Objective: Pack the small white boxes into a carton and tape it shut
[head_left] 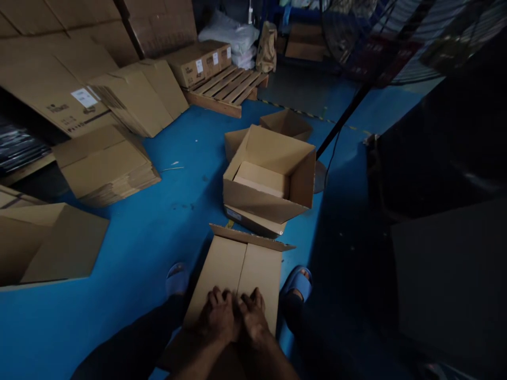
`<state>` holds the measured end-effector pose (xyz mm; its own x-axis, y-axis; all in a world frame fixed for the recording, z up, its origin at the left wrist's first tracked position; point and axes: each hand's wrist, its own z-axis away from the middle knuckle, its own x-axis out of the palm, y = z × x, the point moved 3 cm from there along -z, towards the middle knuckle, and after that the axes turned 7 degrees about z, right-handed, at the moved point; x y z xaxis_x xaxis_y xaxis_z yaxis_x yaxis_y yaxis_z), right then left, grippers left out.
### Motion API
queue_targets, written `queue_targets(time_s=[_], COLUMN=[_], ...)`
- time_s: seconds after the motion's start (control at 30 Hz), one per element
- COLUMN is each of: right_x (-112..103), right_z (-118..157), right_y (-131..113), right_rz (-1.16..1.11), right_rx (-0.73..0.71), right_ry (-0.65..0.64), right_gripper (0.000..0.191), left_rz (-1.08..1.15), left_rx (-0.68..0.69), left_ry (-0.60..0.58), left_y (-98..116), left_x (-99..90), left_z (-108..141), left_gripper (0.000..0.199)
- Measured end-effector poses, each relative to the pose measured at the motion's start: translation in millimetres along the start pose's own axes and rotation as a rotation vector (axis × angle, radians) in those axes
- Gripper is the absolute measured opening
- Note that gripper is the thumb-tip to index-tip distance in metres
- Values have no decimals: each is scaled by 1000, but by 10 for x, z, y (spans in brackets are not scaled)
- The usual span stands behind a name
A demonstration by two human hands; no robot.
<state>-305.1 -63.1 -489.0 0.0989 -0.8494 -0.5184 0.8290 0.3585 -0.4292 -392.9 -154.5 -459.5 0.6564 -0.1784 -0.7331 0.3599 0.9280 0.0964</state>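
Observation:
A cardboard box [227,264] stands between my feet, its two long flaps folded inward and meeting at a seam down the middle. Its far end flap sticks up and outward. My left hand [221,315] rests on the left flap near the seam, fingers bent and a little apart. On the right flap lies my right hand [252,316], close beside the left, with its fingers curled and spread. Neither hand shows an object in it. The near end of the box is dark and partly hidden by my forearms.
An open carton [269,203] sits just beyond the box. Flattened cardboard stacks [106,163] and another open box [71,243] lie left. Behind are a wooden pallet [229,87] with cartons and a fan [372,47] on a stand. Dark bulky shapes fill the right.

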Motion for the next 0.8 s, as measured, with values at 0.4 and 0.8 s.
queue_targets(time_s=[0.4,0.8], right_x=[-202,382], right_z=[624,1197], right_y=[278,91], right_rz=[45,488], right_rx=[-114,-402], right_ry=[5,-189], right_gripper=[63,63], left_rz=[165,121], left_rx=[9,-11], left_ry=[130,140], left_y=[-128,-129], left_x=[12,-17], left_z=[29,-98], left_gripper=[83,91])
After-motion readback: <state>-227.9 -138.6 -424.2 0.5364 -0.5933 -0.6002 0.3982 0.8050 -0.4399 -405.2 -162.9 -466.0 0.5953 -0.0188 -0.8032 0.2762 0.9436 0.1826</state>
